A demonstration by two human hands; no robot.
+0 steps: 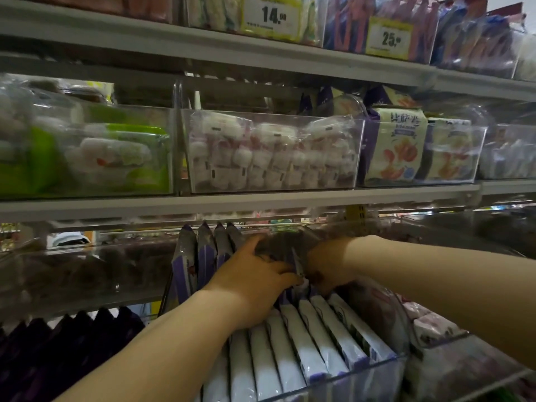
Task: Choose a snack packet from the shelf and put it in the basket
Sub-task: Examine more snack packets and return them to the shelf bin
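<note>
Both of my hands reach into a clear bin (333,381) of purple-and-white snack packets (293,352) on a low shelf. My left hand (255,280) lies over the packets, its fingers curled against a dark packet (278,248) at the back of the bin. My right hand (324,268) meets it from the right, fingers wrapped on the same dark packet. More purple packets (203,253) stand upright just left of my hands. The exact grip is partly hidden. No basket is in view.
The shelf above carries clear bins of white sweets (269,158), green packs (95,158) and cream snack packs (394,152). Yellow price tags (272,15) hang on the top shelf. Dark packets (72,338) fill the bin at lower left.
</note>
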